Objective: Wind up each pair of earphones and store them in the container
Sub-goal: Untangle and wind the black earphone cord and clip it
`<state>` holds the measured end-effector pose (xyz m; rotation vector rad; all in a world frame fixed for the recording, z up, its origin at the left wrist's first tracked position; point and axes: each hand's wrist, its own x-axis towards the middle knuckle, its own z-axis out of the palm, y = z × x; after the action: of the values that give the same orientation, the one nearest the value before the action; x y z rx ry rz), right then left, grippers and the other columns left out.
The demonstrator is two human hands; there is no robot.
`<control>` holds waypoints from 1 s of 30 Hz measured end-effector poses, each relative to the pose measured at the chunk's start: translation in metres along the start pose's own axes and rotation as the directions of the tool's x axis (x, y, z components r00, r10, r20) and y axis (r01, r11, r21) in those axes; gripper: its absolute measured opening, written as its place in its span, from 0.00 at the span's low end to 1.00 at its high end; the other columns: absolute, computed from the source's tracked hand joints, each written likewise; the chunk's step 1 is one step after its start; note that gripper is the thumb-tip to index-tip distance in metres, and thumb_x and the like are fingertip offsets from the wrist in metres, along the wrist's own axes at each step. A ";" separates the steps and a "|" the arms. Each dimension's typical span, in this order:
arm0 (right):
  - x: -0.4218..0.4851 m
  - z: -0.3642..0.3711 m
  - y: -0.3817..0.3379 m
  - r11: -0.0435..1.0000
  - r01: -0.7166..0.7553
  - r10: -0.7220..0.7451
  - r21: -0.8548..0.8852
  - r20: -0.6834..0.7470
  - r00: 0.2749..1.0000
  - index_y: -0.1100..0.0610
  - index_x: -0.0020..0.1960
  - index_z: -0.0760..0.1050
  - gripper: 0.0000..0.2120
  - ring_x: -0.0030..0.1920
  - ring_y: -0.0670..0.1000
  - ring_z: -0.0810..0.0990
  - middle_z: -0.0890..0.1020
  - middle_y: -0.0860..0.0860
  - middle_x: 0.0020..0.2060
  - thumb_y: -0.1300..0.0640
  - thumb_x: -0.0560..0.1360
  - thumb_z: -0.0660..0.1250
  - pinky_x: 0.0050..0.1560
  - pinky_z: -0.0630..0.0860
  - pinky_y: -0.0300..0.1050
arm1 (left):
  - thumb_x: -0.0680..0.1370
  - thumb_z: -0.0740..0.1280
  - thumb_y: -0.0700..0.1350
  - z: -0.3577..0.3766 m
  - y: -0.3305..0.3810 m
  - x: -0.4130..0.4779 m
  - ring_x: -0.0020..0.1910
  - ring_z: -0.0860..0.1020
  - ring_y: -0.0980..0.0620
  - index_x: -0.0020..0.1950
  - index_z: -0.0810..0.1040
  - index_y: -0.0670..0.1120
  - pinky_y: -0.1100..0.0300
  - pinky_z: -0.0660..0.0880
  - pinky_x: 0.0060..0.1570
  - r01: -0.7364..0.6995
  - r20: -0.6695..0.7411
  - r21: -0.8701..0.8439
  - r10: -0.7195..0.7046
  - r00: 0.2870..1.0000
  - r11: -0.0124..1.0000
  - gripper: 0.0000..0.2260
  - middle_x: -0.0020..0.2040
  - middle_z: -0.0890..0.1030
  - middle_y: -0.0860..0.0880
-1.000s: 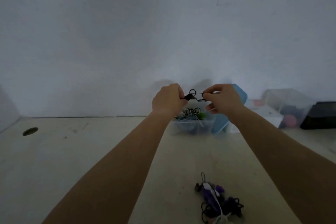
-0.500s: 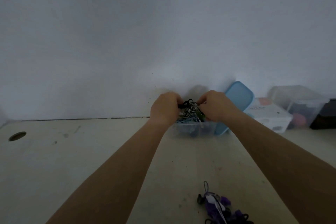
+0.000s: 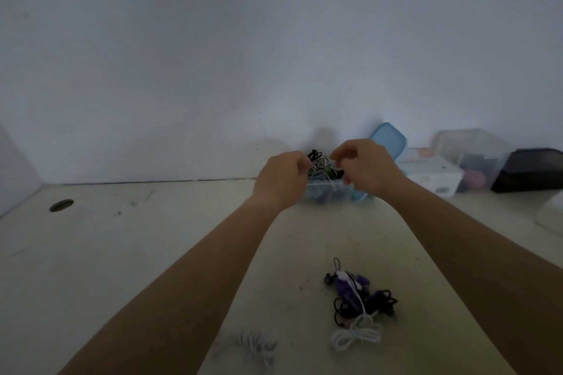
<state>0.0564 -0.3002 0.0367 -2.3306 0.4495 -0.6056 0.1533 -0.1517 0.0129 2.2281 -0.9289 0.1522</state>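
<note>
Head view: logged at the storing step, left hand [image 3: 281, 179] and right hand [image 3: 368, 169] curled over clear container [image 3: 326, 195] holding wound earphones [image 3: 320, 163], grasping or released impossible to tell; judged next to need a reach to the tangled earphone pile [image 3: 359, 298] nearer on the table [image 3: 152, 253], then winding one pair.

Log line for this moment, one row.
left hand, right hand: over container, grips unclear | container: wound earphones inside | table: loose earphones remain
</note>
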 end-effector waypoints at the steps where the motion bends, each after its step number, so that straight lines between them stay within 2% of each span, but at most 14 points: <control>1: -0.010 -0.001 -0.001 1.000 0.009 -0.010 0.027 0.006 1.000 0.53 0.48 0.82 0.12 0.34 0.45 0.81 0.84 0.48 0.42 0.66 0.75 0.62 0.35 0.75 0.35 | 0.77 0.65 0.40 -0.001 0.003 -0.010 0.49 0.80 0.50 0.52 0.83 0.49 0.52 0.78 0.55 -0.010 0.027 -0.008 0.010 1.000 1.000 0.08 0.52 0.83 0.51; 4: -0.047 -0.005 0.000 0.995 -0.015 0.005 0.094 0.109 0.994 0.56 0.46 0.82 0.10 0.31 0.47 0.81 0.85 0.51 0.38 0.65 0.74 0.64 0.30 0.78 0.41 | 0.77 0.67 0.43 -0.005 0.014 -0.046 0.47 0.80 0.50 0.49 0.84 0.48 0.53 0.77 0.53 -0.078 0.186 0.027 0.071 0.980 0.997 0.06 0.49 0.84 0.50; 7: -0.081 -0.008 0.003 1.000 -0.004 -0.001 0.021 0.250 0.968 0.54 0.46 0.83 0.08 0.33 0.47 0.83 0.85 0.48 0.37 0.63 0.75 0.66 0.34 0.80 0.42 | 0.79 0.67 0.46 -0.007 0.020 -0.081 0.49 0.79 0.55 0.52 0.84 0.49 0.57 0.76 0.54 -0.117 0.379 0.082 0.078 0.922 0.990 0.07 0.52 0.84 0.52; 9: -0.103 -0.011 0.005 1.000 0.015 -0.010 -0.015 0.308 0.951 0.53 0.45 0.83 0.06 0.33 0.47 0.82 0.85 0.48 0.37 0.60 0.76 0.67 0.35 0.80 0.40 | 0.79 0.66 0.45 -0.006 0.022 -0.100 0.49 0.79 0.55 0.54 0.84 0.50 0.62 0.74 0.52 -0.097 0.439 0.072 0.055 0.897 0.993 0.08 0.53 0.83 0.51; 12: -0.128 -0.014 0.006 0.998 0.030 -0.005 -0.062 0.366 0.931 0.53 0.43 0.82 0.02 0.34 0.44 0.81 0.85 0.47 0.37 0.54 0.74 0.72 0.38 0.77 0.40 | 0.78 0.67 0.41 -0.005 0.022 -0.122 0.38 0.78 0.59 0.51 0.82 0.51 0.65 0.74 0.43 -0.018 0.431 -0.011 0.021 0.902 1.000 0.07 0.49 0.84 0.50; 14: -0.141 -0.016 0.008 0.985 0.054 0.015 -0.164 0.391 0.920 0.51 0.42 0.82 0.07 0.38 0.43 0.81 0.84 0.46 0.38 0.48 0.72 0.75 0.42 0.76 0.39 | 0.77 0.69 0.40 -0.007 0.023 -0.135 0.36 0.79 0.58 0.49 0.82 0.51 0.65 0.77 0.42 0.017 0.408 -0.078 0.016 0.913 0.997 0.06 0.46 0.84 0.51; 16: -0.152 -0.018 0.009 0.966 0.056 0.050 -0.251 0.396 0.917 0.50 0.43 0.81 0.11 0.41 0.43 0.81 0.84 0.45 0.40 0.44 0.69 0.76 0.43 0.75 0.38 | 0.76 0.70 0.40 -0.008 0.024 -0.145 0.38 0.81 0.56 0.50 0.82 0.51 0.59 0.80 0.47 0.023 0.394 -0.133 0.031 0.919 0.991 0.06 0.46 0.85 0.50; 19: -0.165 -0.020 0.011 0.958 0.064 0.065 -0.279 0.428 0.901 0.51 0.47 0.82 0.11 0.39 0.40 0.79 0.84 0.45 0.43 0.47 0.69 0.77 0.39 0.72 0.34 | 0.76 0.71 0.43 -0.007 0.027 -0.160 0.46 0.81 0.54 0.54 0.80 0.52 0.57 0.78 0.53 0.008 0.367 -0.131 0.041 0.929 0.991 0.08 0.49 0.84 0.50; 21: -0.169 -0.024 0.012 0.973 0.056 0.053 -0.223 0.454 0.889 0.51 0.48 0.82 0.10 0.36 0.38 0.80 0.84 0.45 0.44 0.50 0.70 0.78 0.41 0.74 0.35 | 0.76 0.70 0.44 -0.005 0.031 -0.169 0.46 0.79 0.54 0.61 0.77 0.52 0.63 0.74 0.48 0.028 0.371 -0.118 0.017 0.928 0.993 0.14 0.50 0.82 0.50; 23: -0.172 -0.028 0.015 0.985 0.049 0.038 -0.167 0.479 0.877 0.50 0.49 0.83 0.12 0.40 0.39 0.82 0.85 0.45 0.45 0.53 0.68 0.80 0.47 0.78 0.39 | 0.76 0.71 0.47 -0.001 0.035 -0.176 0.47 0.77 0.54 0.67 0.72 0.54 0.64 0.69 0.47 0.044 0.391 -0.103 0.000 0.921 0.994 0.20 0.50 0.81 0.51; 24: -0.174 -0.030 0.017 0.987 0.044 0.037 -0.155 0.482 0.875 0.49 0.49 0.83 0.12 0.42 0.42 0.83 0.85 0.44 0.45 0.54 0.67 0.80 0.49 0.79 0.40 | 0.75 0.72 0.49 0.001 0.036 -0.178 0.48 0.77 0.53 0.68 0.71 0.54 0.63 0.69 0.49 0.036 0.399 -0.087 0.001 0.917 0.996 0.23 0.50 0.80 0.51; 26: -0.176 -0.033 0.019 0.995 0.023 0.023 -0.095 0.459 0.888 0.51 0.48 0.84 0.11 0.42 0.50 0.85 0.86 0.46 0.43 0.60 0.68 0.78 0.46 0.80 0.41 | 0.73 0.75 0.52 0.003 0.038 -0.181 0.48 0.76 0.53 0.69 0.70 0.54 0.62 0.69 0.49 0.014 0.399 -0.056 0.009 0.917 0.998 0.27 0.49 0.79 0.52; 28: -0.176 -0.033 0.018 1.000 -0.024 0.017 0.014 0.405 0.914 0.55 0.47 0.84 0.08 0.40 0.55 0.84 0.86 0.49 0.39 0.65 0.71 0.75 0.42 0.80 0.45 | 0.73 0.75 0.50 0.004 0.038 -0.181 0.47 0.77 0.52 0.68 0.70 0.52 0.62 0.69 0.47 0.033 0.364 -0.074 -0.004 0.931 0.997 0.26 0.48 0.80 0.51; 30: -0.175 -0.033 0.014 0.993 -0.082 0.046 0.085 0.361 0.931 0.56 0.48 0.83 0.07 0.39 0.50 0.83 0.85 0.49 0.38 0.66 0.73 0.72 0.42 0.80 0.44 | 0.74 0.74 0.47 0.001 0.038 -0.179 0.46 0.78 0.52 0.67 0.72 0.51 0.63 0.70 0.44 0.089 0.316 -0.143 -0.040 0.948 0.986 0.22 0.48 0.82 0.50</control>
<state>-0.1090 -0.2461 -0.0034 -2.2562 0.3139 -0.1569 -0.0034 -0.0682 -0.0299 2.1685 -0.9938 -0.3037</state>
